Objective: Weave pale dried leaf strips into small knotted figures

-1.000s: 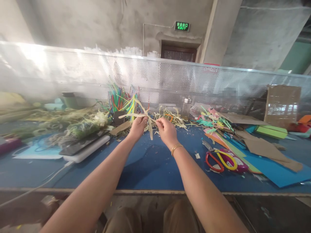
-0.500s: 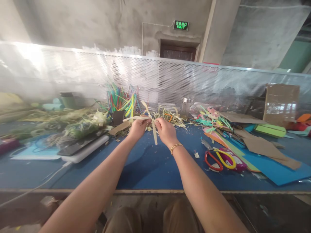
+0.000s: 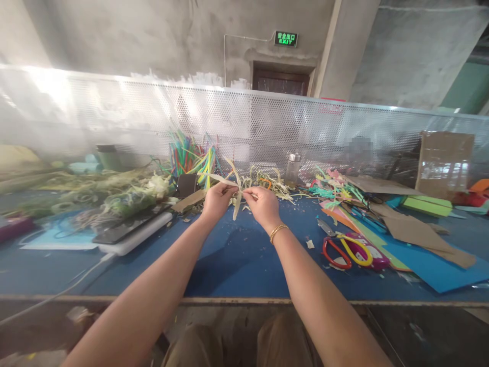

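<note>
Pale cream strips (image 3: 237, 205), crossed at a centre, are held up over the middle of the table between my two hands. My left hand (image 3: 217, 203) pinches them from the left, fingers closed near the crossing. From the right, my right hand (image 3: 263, 204) pinches close to the same centre, a gold chain bracelet at its wrist. One strip points up, one slants to the upper left, one hangs down. Whether they are paper or fibre I cannot tell. Behind the hands lies a tangle of similar pale strips (image 3: 280, 188).
Scissors (image 3: 346, 251) with red and yellow handles lie at right, beside coloured sheets (image 3: 431, 270) and cardboard (image 3: 420, 232). A glass bottle (image 3: 293, 165) and colourful pipe-cleaner-like stems (image 3: 185, 155) stand at the back. At left are a white power bank (image 3: 135, 237) with a cable and heaped greenish strands (image 3: 122, 196).
The crossed strips have turned slightly between my fingers: the lower one now hangs further left, and the left one slants upward more. My hands stay nearly in place.
</note>
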`<action>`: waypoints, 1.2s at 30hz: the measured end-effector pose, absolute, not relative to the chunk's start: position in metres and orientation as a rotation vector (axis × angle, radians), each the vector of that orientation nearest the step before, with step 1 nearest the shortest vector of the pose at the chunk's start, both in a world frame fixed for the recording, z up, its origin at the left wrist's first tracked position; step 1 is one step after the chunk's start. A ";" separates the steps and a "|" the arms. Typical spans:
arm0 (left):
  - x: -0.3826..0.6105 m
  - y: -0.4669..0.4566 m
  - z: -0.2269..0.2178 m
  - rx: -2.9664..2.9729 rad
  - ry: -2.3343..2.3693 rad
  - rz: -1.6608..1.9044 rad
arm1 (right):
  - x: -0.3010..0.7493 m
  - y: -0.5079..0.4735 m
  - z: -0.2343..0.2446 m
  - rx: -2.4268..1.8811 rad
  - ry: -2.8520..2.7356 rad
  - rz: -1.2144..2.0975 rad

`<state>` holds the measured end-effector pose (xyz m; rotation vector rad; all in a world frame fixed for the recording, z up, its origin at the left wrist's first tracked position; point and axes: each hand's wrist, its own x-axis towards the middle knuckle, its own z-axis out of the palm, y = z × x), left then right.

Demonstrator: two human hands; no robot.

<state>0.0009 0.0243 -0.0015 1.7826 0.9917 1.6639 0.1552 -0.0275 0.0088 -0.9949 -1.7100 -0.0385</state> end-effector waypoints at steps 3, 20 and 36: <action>0.003 0.019 0.001 1.742 0.867 1.578 | 0.156 -0.025 0.008 -0.908 -1.742 -0.003; 0.008 0.009 0.003 1.486 0.637 1.373 | 0.151 -0.026 0.007 -0.860 -1.596 0.214; 0.006 0.003 0.009 1.547 0.538 1.304 | 0.152 -0.028 0.010 -0.987 -1.556 0.160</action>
